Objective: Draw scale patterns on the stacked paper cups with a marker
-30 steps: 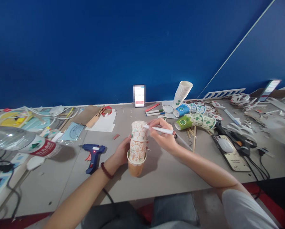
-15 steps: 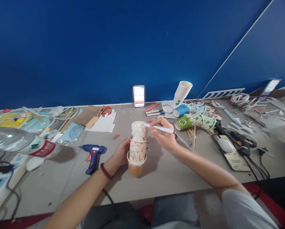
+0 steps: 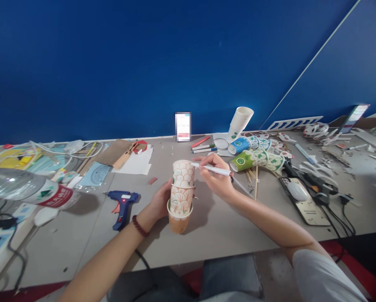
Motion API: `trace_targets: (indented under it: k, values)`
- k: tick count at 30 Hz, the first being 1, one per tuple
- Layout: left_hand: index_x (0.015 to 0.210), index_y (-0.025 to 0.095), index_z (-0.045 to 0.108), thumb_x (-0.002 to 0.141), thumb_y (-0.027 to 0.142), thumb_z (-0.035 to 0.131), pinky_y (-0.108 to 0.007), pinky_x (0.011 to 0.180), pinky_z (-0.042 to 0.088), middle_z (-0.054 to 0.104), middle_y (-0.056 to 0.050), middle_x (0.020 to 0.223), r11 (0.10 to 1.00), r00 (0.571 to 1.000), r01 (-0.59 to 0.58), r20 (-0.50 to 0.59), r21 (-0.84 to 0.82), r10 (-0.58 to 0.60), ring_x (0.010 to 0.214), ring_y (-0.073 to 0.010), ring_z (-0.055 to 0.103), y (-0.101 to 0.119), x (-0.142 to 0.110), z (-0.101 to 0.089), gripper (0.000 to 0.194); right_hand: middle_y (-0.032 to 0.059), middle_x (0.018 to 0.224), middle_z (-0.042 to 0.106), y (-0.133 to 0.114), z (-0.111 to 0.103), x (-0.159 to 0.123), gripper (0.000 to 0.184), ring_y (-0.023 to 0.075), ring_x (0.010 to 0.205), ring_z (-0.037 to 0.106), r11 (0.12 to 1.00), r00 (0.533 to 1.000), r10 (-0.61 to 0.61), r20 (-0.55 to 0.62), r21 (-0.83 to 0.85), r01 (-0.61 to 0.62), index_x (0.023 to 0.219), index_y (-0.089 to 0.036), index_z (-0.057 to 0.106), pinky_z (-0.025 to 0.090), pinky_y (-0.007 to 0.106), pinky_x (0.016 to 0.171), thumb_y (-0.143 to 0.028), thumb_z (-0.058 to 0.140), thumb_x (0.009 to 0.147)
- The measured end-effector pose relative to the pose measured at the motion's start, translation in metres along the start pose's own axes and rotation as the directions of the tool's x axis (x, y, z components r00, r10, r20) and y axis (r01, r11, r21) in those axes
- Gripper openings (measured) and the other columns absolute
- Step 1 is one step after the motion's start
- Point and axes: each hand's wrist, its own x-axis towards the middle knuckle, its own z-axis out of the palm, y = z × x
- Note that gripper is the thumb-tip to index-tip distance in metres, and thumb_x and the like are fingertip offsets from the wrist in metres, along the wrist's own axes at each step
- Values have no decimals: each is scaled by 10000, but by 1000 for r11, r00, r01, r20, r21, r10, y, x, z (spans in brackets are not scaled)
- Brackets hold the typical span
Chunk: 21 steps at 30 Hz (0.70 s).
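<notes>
A stack of paper cups (image 3: 181, 193) with orange scale patterns stands upright on the grey table (image 3: 232, 226), just in front of me. My left hand (image 3: 160, 202) wraps round the stack's left side and steadies it. My right hand (image 3: 215, 176) pinches a white marker pen (image 3: 213, 169), whose tip touches the rim of the topmost cup on its right side. A dark bead bracelet sits on my left wrist.
A blue glue gun (image 3: 122, 204) lies left of the cups, a lying plastic water bottle (image 3: 27, 188) further left. Green and blue decorated cups (image 3: 253, 154), a tilted white cup stack (image 3: 240, 121), pens, sticks, a mouse (image 3: 297, 191) and cables crowd the right. Paper and cardboard lie behind.
My right hand and the pen have crept slightly upward along the top cup's rim. The left hand and the cup stack have stayed put.
</notes>
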Motion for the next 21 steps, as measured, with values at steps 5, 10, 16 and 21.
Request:
trace_targets:
  k: [5,10,16,21]
  values:
    - [1109,103,635,828,487,523,-411,828,464,710,-163,1003,1000,1000,1,7,-9,-1,874,-293,674,0,0,0,488,-3,752,630,1,0,0,136,241,937,681,1000,1000,-1,5,14,1,720,-231,503,503,368,756,-109,548,681]
    - [1108,101,630,823,488,529,-404,816,471,713,-166,999,1000,1000,8,13,-23,-8,881,-295,676,0,0,0,491,-5,750,627,2,-1,-1,143,242,944,680,1000,1000,2,8,16,-2,722,-231,498,504,367,757,-102,536,672]
    - [1118,107,626,820,485,531,-413,827,468,710,-166,1016,1000,1000,6,-2,-20,-6,888,-297,675,-1,0,-3,490,-14,708,591,0,-1,0,139,253,936,684,1000,1000,7,10,30,-7,698,-231,484,502,348,715,-102,523,664]
    - [1136,109,619,811,487,536,-423,837,455,706,-168,1015,1000,1000,7,0,-18,-7,896,-305,667,-1,0,-3,505,-4,714,586,-3,-2,-1,131,261,935,679,998,1000,17,24,54,-18,687,-229,482,508,337,680,-110,530,661]
